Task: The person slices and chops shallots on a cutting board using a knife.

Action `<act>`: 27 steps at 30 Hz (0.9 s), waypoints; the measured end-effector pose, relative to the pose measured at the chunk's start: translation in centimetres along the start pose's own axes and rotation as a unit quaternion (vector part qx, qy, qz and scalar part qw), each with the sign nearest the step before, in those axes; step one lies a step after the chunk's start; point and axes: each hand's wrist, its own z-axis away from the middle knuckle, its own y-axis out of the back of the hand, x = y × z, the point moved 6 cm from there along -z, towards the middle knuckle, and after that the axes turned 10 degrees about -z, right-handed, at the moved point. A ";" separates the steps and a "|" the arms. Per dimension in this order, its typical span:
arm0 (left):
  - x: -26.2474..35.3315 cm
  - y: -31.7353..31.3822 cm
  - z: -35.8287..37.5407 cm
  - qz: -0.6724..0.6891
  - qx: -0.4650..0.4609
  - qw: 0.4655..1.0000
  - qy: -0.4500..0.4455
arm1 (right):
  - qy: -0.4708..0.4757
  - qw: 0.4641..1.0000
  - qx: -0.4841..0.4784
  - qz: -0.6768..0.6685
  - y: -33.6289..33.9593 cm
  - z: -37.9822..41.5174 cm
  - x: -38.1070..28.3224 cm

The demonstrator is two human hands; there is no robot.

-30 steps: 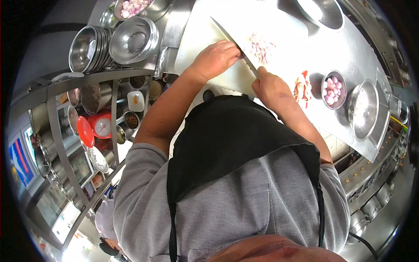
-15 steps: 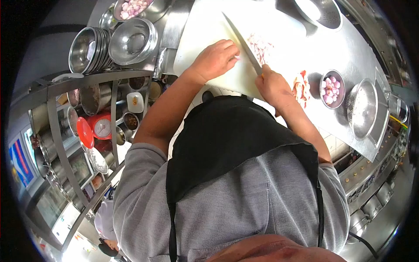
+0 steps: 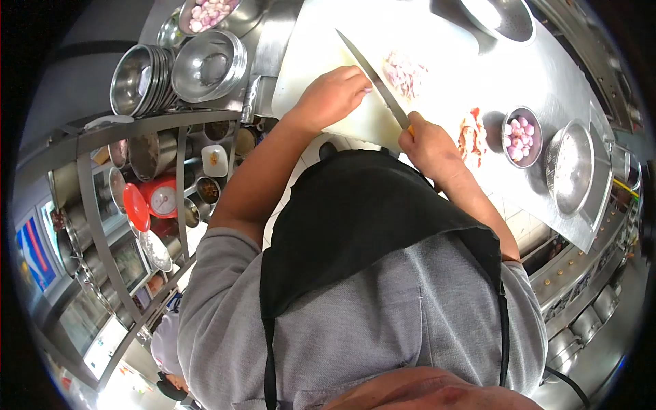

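My right hand (image 3: 430, 145) is closed round the yellowish handle of a kitchen knife (image 3: 378, 85). The long blade slants away to the upper left over a white cutting board (image 3: 301, 61). Just left of the blade, my left hand (image 3: 333, 100) has its fingers bent together on the board, with a small purple-pink bit of shallot showing at the fingertips. Most of that piece is hidden by the fingers. Sliced shallots (image 3: 404, 74) lie in a loose pile to the right of the blade.
Peelings (image 3: 471, 137) lie right of my right hand, beside a bowl of whole shallots (image 3: 519, 140) and a colander (image 3: 570, 167). Stacked metal bowls (image 3: 208, 65) and another bowl of shallots (image 3: 210, 12) stand left. Below the left-hand rail is a red scale (image 3: 162, 199).
The knife has swung left, its blade now closer to my left fingertips. My left hand stays almost in place, still bent over the shallot piece.
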 end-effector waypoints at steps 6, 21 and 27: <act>0.0 -0.2 -0.5 -0.030 -0.012 0.999 -0.013 | 0.032 0.999 0.019 0.015 -0.1 -0.3 0.0; 0.0 -0.6 -1.1 -0.072 0.001 0.995 -0.070 | 0.048 0.997 0.030 0.057 0.6 1.9 -0.5; 1.0 0.0 -1.1 -0.069 0.031 0.994 -0.080 | 0.012 0.998 0.004 0.057 -0.3 0.9 -0.3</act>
